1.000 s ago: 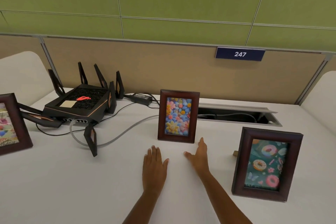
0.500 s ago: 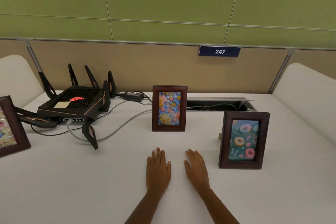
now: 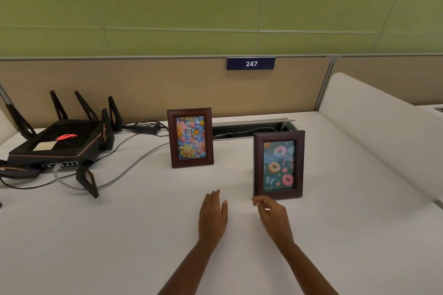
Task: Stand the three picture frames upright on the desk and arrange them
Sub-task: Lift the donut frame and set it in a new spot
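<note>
White desk (image 3: pixel 119 246) bears all items noted. Black router (image 3: pixel 57 143), antennas raised, sits at the far left with cables trailing across the surface. Doughnut-print frame (image 3: pixel 279 165) stands upright right of centre, nearer the person. Flower-print frame (image 3: pixel 190 137) stands upright at centre, further back, in front of the open cable tray (image 3: pixel 251 127); the two frames are well apart. Only two frames are in view. Left hand (image 3: pixel 213 215) lies flat, palm down, fingers extended, holding nothing. Right hand (image 3: pixel 272 214) is loosely curled with fingers bent, empty, just in front of the doughnut-print frame's lower left corner; contact cannot be determined. Number plate (image 3: pixel 250 63) reads 247.
</note>
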A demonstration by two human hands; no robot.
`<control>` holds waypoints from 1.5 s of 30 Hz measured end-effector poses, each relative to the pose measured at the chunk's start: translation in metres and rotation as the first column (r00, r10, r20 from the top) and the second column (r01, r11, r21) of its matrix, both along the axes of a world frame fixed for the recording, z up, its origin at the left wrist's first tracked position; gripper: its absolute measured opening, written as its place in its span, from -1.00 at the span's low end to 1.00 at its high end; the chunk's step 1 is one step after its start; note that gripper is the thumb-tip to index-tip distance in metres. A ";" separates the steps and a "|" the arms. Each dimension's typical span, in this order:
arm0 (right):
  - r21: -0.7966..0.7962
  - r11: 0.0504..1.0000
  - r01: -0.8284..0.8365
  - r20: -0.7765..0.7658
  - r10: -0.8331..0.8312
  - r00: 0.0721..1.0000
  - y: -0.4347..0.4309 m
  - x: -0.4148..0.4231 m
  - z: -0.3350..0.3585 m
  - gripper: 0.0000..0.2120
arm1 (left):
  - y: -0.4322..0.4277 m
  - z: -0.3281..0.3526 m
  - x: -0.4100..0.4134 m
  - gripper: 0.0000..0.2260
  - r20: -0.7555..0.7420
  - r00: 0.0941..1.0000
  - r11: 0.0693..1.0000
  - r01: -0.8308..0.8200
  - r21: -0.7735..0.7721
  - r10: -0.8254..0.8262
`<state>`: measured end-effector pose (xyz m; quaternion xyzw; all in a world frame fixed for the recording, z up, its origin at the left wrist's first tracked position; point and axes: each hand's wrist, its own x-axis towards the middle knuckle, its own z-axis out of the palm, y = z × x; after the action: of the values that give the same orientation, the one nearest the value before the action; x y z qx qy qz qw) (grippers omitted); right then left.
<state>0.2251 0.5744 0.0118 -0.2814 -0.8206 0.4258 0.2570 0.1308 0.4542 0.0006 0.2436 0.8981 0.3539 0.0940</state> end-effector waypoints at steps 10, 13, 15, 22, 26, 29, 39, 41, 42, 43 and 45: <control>-0.075 0.941 0.330 -0.159 -0.338 0.928 0.083 0.036 0.011 -0.79 | 0.051 0.024 0.021 -0.61 0.141 0.989 0.980 0.027 0.197 -0.055; -0.107 0.941 0.322 -0.109 -0.333 0.937 0.103 0.034 0.014 -0.74 | 0.060 0.030 0.022 -0.59 0.176 0.983 0.977 0.006 0.212 -0.045; -0.132 0.958 0.256 -0.039 -0.263 0.964 0.115 0.029 0.015 -0.68 | 0.065 0.032 0.021 -0.59 0.185 0.982 0.975 -0.003 0.221 -0.039; -0.226 0.974 0.012 0.126 0.017 0.992 0.138 0.009 0.014 -0.64 | 0.084 0.036 0.023 -0.59 0.258 0.965 0.958 -0.033 0.286 -0.044; -0.369 0.926 -0.077 0.042 0.099 0.994 0.146 0.004 0.014 -0.66 | 0.094 0.038 0.027 -0.61 0.327 0.943 0.946 -0.053 0.319 -0.057; -0.468 0.874 -0.134 -0.032 0.134 0.990 0.154 0.004 0.013 -0.70 | 0.099 0.036 0.027 -0.62 0.342 0.938 0.945 -0.067 0.321 -0.050; -0.603 0.771 -0.204 -0.113 0.170 0.979 0.177 -0.011 0.028 -0.72 | 0.121 0.036 0.017 -0.67 0.320 0.947 0.925 -0.121 0.361 -0.001; -0.611 0.764 -0.206 -0.115 0.172 0.978 0.185 -0.011 0.028 -0.72 | 0.129 0.037 0.015 -0.67 0.310 0.951 0.925 -0.118 0.362 0.000; -0.616 0.761 -0.203 -0.115 0.168 0.979 0.191 -0.011 0.028 -0.73 | 0.134 0.038 0.014 -0.67 0.307 0.952 0.926 -0.109 0.361 -0.008; -0.621 0.759 -0.197 -0.114 0.161 0.980 0.197 -0.011 0.028 -0.74 | 0.140 0.039 0.012 -0.67 0.307 0.952 0.928 -0.098 0.361 -0.018; -0.623 0.757 -0.194 -0.117 0.156 0.981 0.210 -0.010 0.028 -0.75 | 0.152 0.041 0.010 -0.67 0.310 0.950 0.930 -0.076 0.360 -0.043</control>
<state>0.2148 0.7842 0.0403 -0.2610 -0.6449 0.7064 0.1302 0.1409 0.6057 0.0418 0.1901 0.7917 0.5503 0.1850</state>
